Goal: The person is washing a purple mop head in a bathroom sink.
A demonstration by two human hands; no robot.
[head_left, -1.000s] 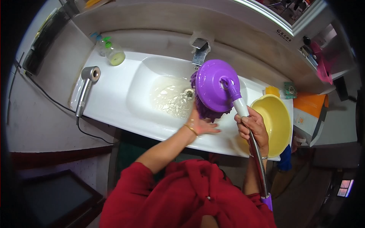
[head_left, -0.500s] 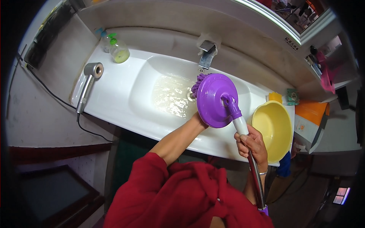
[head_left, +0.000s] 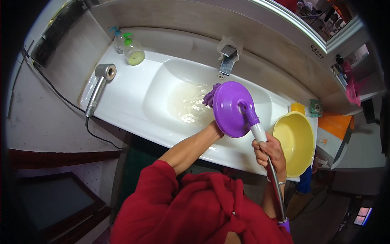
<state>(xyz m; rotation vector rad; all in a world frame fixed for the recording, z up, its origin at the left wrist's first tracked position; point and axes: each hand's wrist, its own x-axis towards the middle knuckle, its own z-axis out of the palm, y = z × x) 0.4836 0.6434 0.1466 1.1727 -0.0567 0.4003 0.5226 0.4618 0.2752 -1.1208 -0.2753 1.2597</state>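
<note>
A mop with a round purple plastic head (head_left: 232,109) hangs over the white sink (head_left: 122,107), tilted so its top side faces me. Purple mop strands (head_left: 211,96) stick out past the disc's left edge. My right hand (head_left: 271,151) is wrapped round the pole just below its white collar, and the pole runs back past my right side. My left hand (head_left: 216,129) reaches behind the lower edge of the disc; the disc hides its fingers. Cloudy water (head_left: 189,103) lies in the basin beneath the mop, under a square metal faucet (head_left: 228,61).
A yellow plastic tub (head_left: 302,150) stands at the sink's right end, beside a small yellow item (head_left: 297,107) and a green box (head_left: 316,107). On the left ledge are a silver hair dryer (head_left: 98,87) with a cord, a green-topped pump bottle (head_left: 134,53) and a blue-topped bottle (head_left: 118,40).
The whole view has shifted slightly. Against the sink, the mop head sits a little farther left and its disc looks narrower. Both hands keep about the same places on the mop.
</note>
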